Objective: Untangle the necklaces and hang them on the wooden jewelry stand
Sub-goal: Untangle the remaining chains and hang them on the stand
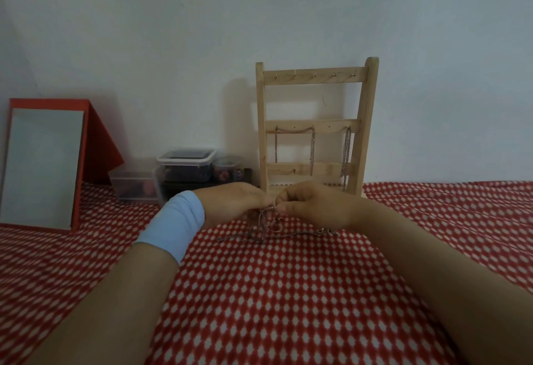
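A tangle of thin metal necklaces (268, 229) lies on the red-and-white patterned cloth, partly lifted. My left hand (233, 203), with a light blue band at the wrist, and my right hand (314, 206) meet above it, and both pinch the raised part of the tangle between thumb and fingers. Loose chain ends trail left and right on the cloth. Behind the hands stands the wooden jewelry stand (313, 125) against the wall. Two chains (313, 148) hang from its middle bar. Its top bar carries several small hooks, all bare.
A red-framed mirror (43, 165) leans at the far left. Clear plastic boxes (184, 165) and a round jar (227, 170) holding small items sit left of the stand by the wall. The patterned cloth (288, 292) covers the whole surface.
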Available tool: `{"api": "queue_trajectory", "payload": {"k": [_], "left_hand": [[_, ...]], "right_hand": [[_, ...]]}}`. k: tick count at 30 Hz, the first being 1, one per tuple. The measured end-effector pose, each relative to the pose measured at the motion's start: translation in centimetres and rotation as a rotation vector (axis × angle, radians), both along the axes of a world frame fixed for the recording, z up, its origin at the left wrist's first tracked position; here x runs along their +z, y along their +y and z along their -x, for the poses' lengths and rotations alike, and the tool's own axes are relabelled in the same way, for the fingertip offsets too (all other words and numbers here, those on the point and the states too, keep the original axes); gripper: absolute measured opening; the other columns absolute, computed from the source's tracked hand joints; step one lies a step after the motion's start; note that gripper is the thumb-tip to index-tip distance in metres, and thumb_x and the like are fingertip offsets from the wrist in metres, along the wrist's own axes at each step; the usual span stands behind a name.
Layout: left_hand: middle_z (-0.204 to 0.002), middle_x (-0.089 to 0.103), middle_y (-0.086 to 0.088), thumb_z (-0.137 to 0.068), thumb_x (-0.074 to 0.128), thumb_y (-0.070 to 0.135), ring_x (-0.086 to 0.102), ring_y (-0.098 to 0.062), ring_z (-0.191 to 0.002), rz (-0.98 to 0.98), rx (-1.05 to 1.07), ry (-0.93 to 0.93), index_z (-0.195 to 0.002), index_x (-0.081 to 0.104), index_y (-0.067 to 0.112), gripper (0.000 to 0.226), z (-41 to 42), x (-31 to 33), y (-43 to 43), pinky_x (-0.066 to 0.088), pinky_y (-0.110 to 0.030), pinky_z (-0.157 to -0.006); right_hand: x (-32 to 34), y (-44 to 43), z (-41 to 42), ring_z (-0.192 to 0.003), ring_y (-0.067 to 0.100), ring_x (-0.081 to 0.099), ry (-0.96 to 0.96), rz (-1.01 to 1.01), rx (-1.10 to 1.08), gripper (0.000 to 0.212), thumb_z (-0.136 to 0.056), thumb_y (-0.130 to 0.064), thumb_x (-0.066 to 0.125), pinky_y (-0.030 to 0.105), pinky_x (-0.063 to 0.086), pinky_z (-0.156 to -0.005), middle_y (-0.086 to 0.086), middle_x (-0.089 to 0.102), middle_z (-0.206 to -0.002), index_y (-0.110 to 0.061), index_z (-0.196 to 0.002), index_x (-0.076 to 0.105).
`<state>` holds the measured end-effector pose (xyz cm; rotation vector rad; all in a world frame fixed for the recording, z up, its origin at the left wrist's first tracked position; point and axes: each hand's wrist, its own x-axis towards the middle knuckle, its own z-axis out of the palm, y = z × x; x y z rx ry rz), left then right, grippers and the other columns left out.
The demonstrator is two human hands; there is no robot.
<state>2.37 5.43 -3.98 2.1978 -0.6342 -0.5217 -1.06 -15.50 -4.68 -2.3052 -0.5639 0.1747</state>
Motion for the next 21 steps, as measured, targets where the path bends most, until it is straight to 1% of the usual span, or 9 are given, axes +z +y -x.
{"api": "queue_trajectory", "payload": {"k": [1,3,6,9,13,16,17,19,21], "left_hand": [[-0.085,0.071,0.001,-0.091,0.053,0.044,0.063,-0.019,-0.089,0.136,0.033,0.067,-0.077,0.075,0.023,0.033,0.0,-0.3,-0.1,0.046,-0.043,-0.100],[-0.087,0.071,-0.003,-0.101,0.048,0.032,0.063,-0.020,-0.091,0.311,0.113,0.113,-0.078,0.075,0.020,0.038,-0.3,-0.8,-0.3,0.046,-0.043,-0.102],[-0.106,0.073,-0.012,-0.104,0.045,0.027,0.065,-0.025,-0.103,0.385,0.211,0.052,-0.104,0.072,0.005,0.035,-0.8,-1.4,-0.9,0.048,-0.040,-0.105],[-0.112,0.073,-0.009,-0.103,0.045,0.033,0.066,-0.025,-0.111,0.376,0.208,0.043,-0.111,0.072,0.012,0.034,-0.5,-1.1,-1.6,0.045,-0.043,-0.106],[-0.104,0.075,-0.002,-0.101,0.044,0.046,0.068,-0.020,-0.105,0.225,0.215,-0.062,-0.101,0.074,0.024,0.037,-0.3,-0.8,-1.8,0.046,-0.044,-0.105],[-0.091,0.075,0.002,-0.100,0.043,0.049,0.068,-0.018,-0.094,0.198,0.221,-0.098,-0.094,0.075,0.022,0.042,-0.1,-0.7,-1.8,0.047,-0.039,-0.100],[-0.085,0.074,0.005,-0.100,0.043,0.049,0.067,-0.015,-0.088,0.174,0.219,-0.106,-0.092,0.075,0.021,0.043,-0.1,-0.6,-1.9,0.048,-0.036,-0.096],[-0.084,0.073,0.004,-0.095,0.048,0.056,0.066,-0.017,-0.087,0.149,0.206,-0.082,-0.084,0.075,0.022,0.045,-0.4,-0.6,-1.7,0.048,-0.038,-0.099],[-0.089,0.072,-0.006,-0.073,0.063,0.074,0.064,-0.025,-0.095,0.229,0.185,0.070,-0.072,0.074,0.025,0.051,-0.5,-0.9,-1.5,0.041,-0.047,-0.109]], "right_hand": [[0.0,-0.2,-0.1,-0.068,-0.014,0.059,-0.028,-0.044,-0.006,0.016,-0.103,-0.026,0.057,0.010,0.045,-0.068,-0.023,0.067,-0.073,-0.027,-0.092,0.069],[0.3,-0.5,-0.2,-0.071,-0.009,0.063,-0.078,-0.134,-0.009,0.010,-0.098,-0.018,0.065,0.010,0.049,-0.069,-0.019,0.071,-0.075,-0.021,-0.090,0.070],[0.5,-0.9,-0.4,-0.068,-0.002,0.066,-0.082,-0.259,-0.001,0.004,-0.094,-0.012,0.070,0.013,0.051,-0.067,-0.008,0.072,-0.075,-0.011,-0.091,0.072],[0.5,-0.4,-0.1,-0.053,-0.008,0.060,-0.049,-0.330,-0.046,0.015,-0.098,-0.021,0.064,0.007,0.043,-0.051,-0.016,0.067,-0.062,-0.009,-0.093,0.070],[-0.1,-0.2,-0.8,-0.083,-0.001,0.070,-0.125,-0.310,-0.165,0.013,-0.085,-0.030,0.079,0.018,0.049,-0.078,-0.009,0.078,-0.088,-0.017,-0.087,0.080],[-0.1,-0.5,-0.7,-0.086,0.000,0.071,-0.138,-0.298,-0.185,0.006,-0.084,-0.023,0.080,0.023,0.054,-0.086,-0.009,0.078,-0.088,-0.017,-0.086,0.082],[0.1,-0.5,-0.5,-0.080,-0.001,0.070,-0.138,-0.304,-0.172,0.008,-0.086,-0.022,0.079,0.021,0.054,-0.082,-0.012,0.077,-0.082,-0.014,-0.087,0.081],[0.5,-0.4,-0.1,-0.054,-0.003,0.060,-0.099,-0.332,-0.157,0.016,-0.094,-0.021,0.071,0.011,0.048,-0.059,-0.015,0.065,-0.058,-0.007,-0.087,0.074],[0.4,-0.3,-0.1,-0.043,0.001,0.043,-0.032,-0.346,-0.158,0.021,-0.099,-0.025,0.062,0.019,0.038,-0.047,-0.013,0.050,-0.050,-0.012,-0.083,0.067]]}}
